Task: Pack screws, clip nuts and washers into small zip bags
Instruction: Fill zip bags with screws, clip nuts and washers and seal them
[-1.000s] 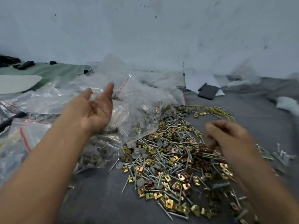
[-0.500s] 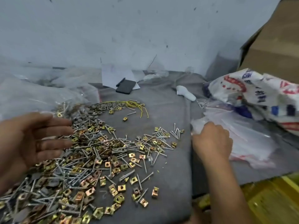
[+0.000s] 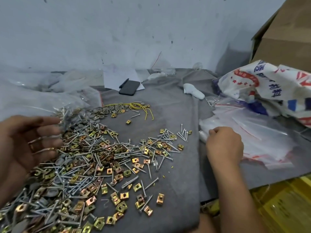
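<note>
While left hand (image 3: pixel 28 142) hovers (palm up), right hand (image 3: pixel 224 145) pinches zip bags (image 3: pixel 255 132).

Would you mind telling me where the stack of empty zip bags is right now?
In the head view, the stack of empty zip bags lies on the right of the grey mat, just beyond the right hand and below the printed woven sack.

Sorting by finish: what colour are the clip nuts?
Gold to coppery clip nuts, clearest in the head view.
</note>
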`<action>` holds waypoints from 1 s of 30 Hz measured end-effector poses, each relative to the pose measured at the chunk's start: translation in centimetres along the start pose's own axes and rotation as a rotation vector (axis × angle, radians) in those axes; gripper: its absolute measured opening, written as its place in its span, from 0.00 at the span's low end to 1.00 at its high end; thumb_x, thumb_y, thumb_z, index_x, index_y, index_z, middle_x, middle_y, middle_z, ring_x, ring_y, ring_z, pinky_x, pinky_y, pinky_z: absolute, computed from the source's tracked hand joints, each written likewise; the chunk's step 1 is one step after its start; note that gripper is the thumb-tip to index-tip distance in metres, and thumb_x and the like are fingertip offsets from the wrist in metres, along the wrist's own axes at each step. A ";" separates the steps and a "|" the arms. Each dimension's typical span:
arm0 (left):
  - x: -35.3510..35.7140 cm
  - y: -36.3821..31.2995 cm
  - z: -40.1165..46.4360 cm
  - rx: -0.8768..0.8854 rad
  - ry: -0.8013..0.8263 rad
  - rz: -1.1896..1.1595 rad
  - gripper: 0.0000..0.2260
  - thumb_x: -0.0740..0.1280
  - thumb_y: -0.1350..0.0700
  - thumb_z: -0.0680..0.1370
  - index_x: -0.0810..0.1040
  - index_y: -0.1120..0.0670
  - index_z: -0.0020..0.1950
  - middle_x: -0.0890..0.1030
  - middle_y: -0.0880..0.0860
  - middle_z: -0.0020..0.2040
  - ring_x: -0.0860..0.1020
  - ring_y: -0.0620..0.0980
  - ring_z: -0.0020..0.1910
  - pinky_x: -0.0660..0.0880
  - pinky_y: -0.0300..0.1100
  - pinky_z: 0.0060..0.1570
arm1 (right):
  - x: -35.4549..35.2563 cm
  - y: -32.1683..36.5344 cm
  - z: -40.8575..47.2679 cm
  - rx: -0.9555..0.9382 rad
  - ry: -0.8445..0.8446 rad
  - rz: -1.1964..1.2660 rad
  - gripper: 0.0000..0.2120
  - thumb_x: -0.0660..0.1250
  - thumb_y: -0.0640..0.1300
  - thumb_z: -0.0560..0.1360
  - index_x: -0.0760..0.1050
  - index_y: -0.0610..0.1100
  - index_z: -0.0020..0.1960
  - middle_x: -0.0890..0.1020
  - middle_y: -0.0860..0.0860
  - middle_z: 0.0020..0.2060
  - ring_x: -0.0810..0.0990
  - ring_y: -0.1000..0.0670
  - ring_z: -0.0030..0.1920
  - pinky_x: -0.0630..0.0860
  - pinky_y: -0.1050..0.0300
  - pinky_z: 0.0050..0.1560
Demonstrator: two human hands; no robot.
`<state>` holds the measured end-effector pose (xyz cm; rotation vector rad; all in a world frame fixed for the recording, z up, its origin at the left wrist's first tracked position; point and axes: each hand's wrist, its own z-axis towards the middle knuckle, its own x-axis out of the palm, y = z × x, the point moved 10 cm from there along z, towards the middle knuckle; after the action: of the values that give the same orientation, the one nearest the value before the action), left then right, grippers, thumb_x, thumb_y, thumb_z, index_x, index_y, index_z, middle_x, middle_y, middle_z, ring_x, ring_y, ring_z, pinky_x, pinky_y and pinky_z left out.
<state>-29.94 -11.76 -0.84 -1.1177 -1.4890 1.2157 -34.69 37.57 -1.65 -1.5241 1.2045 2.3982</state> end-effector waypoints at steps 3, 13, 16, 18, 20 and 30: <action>0.3 -1.0 0.2 0.064 -0.032 -0.005 0.35 0.52 0.56 0.88 0.87 0.48 0.27 0.82 0.45 0.28 0.80 0.41 0.22 0.74 0.35 0.19 | -1.0 -0.1 0.0 -0.018 -0.082 0.030 0.07 0.68 0.44 0.81 0.85 0.45 0.51 0.85 0.40 0.47 0.81 0.35 0.52 0.67 0.53 0.45; 0.3 -0.1 1.1 0.051 -0.043 -0.077 0.26 0.58 0.51 0.86 0.89 0.51 0.35 0.84 0.47 0.32 0.82 0.45 0.25 0.79 0.38 0.23 | -5.0 2.9 -1.6 -0.214 -0.388 0.087 0.02 0.71 0.42 0.79 0.81 0.45 0.51 0.82 0.43 0.47 0.78 0.40 0.50 0.76 0.44 0.51; 0.4 -0.4 0.9 0.038 -0.054 -0.099 0.24 0.59 0.50 0.85 0.90 0.52 0.37 0.84 0.49 0.33 0.83 0.46 0.26 0.78 0.39 0.22 | -4.5 3.5 -1.6 -0.257 -0.344 0.154 0.01 0.68 0.40 0.81 0.77 0.45 0.51 0.82 0.42 0.45 0.78 0.38 0.48 0.75 0.41 0.51; 0.5 -0.5 0.8 0.046 -0.040 -0.114 0.24 0.58 0.49 0.85 0.90 0.52 0.39 0.85 0.50 0.34 0.83 0.47 0.27 0.79 0.40 0.22 | -4.2 3.6 -1.4 -0.243 -0.316 0.201 0.03 0.65 0.40 0.83 0.72 0.46 0.53 0.83 0.41 0.46 0.78 0.37 0.48 0.72 0.43 0.48; 0.6 -0.5 0.7 0.064 -0.026 -0.127 0.24 0.58 0.49 0.85 0.90 0.53 0.40 0.85 0.51 0.35 0.83 0.47 0.27 0.79 0.40 0.22 | -4.3 3.5 -1.4 -0.232 -0.328 0.266 0.03 0.62 0.41 0.84 0.70 0.46 0.57 0.84 0.40 0.48 0.78 0.39 0.46 0.67 0.48 0.45; 0.8 -0.6 0.7 0.083 -0.003 -0.142 0.23 0.59 0.46 0.84 0.90 0.55 0.44 0.86 0.52 0.37 0.84 0.49 0.29 0.79 0.41 0.24 | -3.6 3.3 -0.8 -0.236 -0.198 0.537 0.07 0.58 0.46 0.85 0.73 0.46 0.55 0.80 0.50 0.46 0.77 0.44 0.47 0.67 0.50 0.47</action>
<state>-30.83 -11.23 -0.23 -0.9396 -1.4810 1.1705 -33.72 36.00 2.96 -1.0633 1.4782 3.0367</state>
